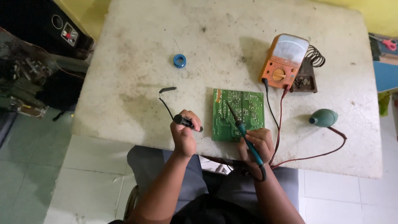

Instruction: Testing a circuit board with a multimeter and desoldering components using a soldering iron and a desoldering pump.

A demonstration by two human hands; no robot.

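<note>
Soldering tools over a circuit board

A slim teal-handled soldering iron is slanting tip-down onto the flat green rectangular circuit board; a black plastic pen-shaped tool (cable trailing) is hovering beside it.

The circuit board is green, speckled with pale solder dots, and the soldering iron has a teal handle. The meter is orange with a whitish face — its leads run black and red. The tabletop is dirty white, mottled with grey stains — on it a blue spool and a dull green bulb.
</note>
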